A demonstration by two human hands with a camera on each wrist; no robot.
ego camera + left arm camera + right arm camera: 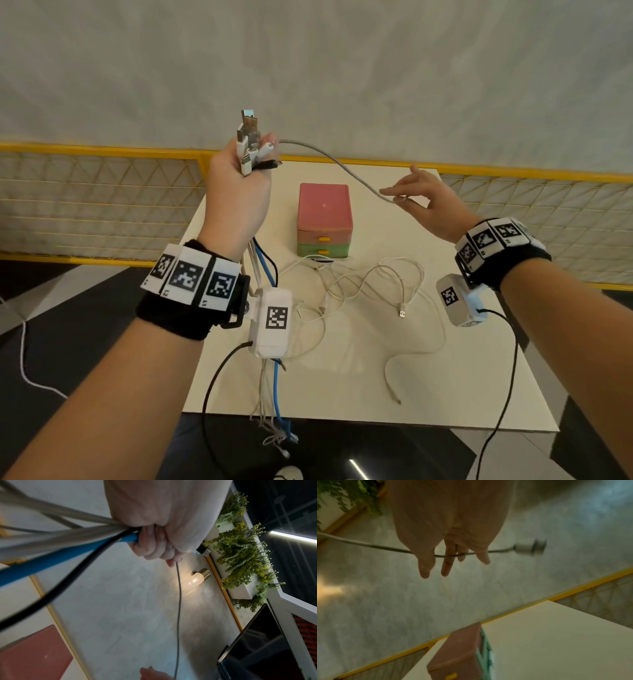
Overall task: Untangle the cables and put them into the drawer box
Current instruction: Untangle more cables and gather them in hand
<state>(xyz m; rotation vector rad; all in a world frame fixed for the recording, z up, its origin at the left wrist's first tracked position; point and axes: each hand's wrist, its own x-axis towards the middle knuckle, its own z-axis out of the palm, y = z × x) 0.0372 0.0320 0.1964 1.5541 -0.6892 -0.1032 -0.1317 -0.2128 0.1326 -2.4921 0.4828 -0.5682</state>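
Left hand [236, 192] raised, fist clenched round cable bundle [249, 144] — plugs up, tails hanging past wrist. Grey cable [337, 164] spans to right hand [424, 202], fingers extended, cable threaded loosely between them. Drawer box [323, 219] on table [462, 377], drawers closed; loose white cables [373, 284] before it.
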